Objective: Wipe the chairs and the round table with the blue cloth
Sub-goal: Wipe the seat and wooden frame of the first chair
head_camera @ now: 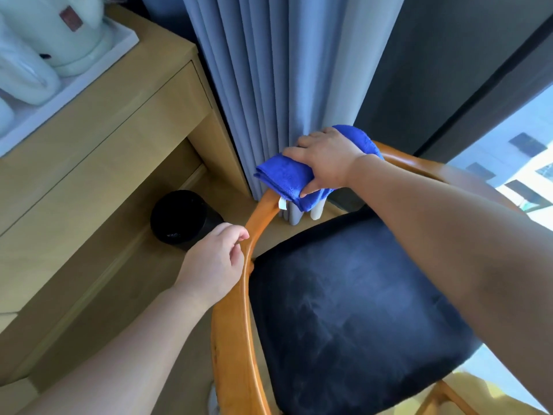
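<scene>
Blue cloth [288,178]: folded into a thick pad. It lies on the top of the chair's curved wooden rail [244,283], at the far bend next to the curtain [269,70].
Right hand [324,158]: lies flat on the cloth and presses it onto the rail, fingers spread on top and thumb tucked at the near edge.
Left hand [214,262]: curled around the rail, nearer than the cloth, gripping the wood.
How the cloth will handle: soft, light and floppy, I think. It bends around the round rail. A loose corner hangs off the rail, so it could unfold. Best to keep the palm on the middle of the pad.
Chair: looks hard and smooth on the rail, soft on the dark seat [353,310]. It may slide, so a grip on the rail helps.
Round table: not in view.
Bin [182,217]: black, on the floor beside the rail, under the desk [125,94].
</scene>
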A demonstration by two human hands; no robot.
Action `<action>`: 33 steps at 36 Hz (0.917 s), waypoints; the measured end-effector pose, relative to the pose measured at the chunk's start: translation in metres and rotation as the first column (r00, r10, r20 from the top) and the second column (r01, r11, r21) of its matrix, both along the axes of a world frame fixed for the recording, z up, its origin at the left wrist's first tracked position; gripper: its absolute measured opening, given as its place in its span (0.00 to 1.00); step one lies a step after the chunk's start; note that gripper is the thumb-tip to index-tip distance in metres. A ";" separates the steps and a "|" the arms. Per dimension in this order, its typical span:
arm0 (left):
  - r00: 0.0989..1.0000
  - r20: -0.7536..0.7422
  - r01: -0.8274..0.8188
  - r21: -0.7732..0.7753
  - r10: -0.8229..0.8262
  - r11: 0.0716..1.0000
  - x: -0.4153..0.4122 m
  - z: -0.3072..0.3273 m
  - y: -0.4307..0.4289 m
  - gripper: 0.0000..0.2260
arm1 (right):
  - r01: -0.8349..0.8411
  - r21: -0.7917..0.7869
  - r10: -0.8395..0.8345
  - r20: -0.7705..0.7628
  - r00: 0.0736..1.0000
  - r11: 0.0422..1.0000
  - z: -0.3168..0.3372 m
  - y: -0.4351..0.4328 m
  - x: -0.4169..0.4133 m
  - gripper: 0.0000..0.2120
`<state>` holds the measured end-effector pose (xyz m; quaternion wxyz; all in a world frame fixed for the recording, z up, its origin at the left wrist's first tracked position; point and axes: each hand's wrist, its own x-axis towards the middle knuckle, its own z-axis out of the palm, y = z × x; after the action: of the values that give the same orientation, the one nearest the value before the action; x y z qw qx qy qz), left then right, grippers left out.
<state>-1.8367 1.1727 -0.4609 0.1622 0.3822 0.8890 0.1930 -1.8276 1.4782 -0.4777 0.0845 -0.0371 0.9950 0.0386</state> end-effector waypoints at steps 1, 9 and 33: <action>1.000 -0.003 0.007 0.000 -0.007 1.000 0.000 0.000 0.002 0.09 | 0.022 -0.016 -0.022 -0.004 1.000 1.000 -0.001 0.003 0.001 0.42; 0.999 -0.021 0.049 0.011 -0.048 0.999 0.001 0.001 0.029 0.10 | 0.135 -0.076 -0.140 -0.072 0.987 0.988 -0.007 0.024 0.017 0.44; 0.976 0.018 0.219 0.010 -0.219 0.976 0.023 -0.021 0.108 0.10 | 0.642 -0.137 -0.652 -0.041 0.757 0.754 -0.046 0.109 0.113 0.41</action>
<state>-1.8141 1.2810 -0.4817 0.1894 0.4766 0.8391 0.1812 -1.7144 1.5876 -0.5232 0.0474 0.3063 0.9495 -0.0487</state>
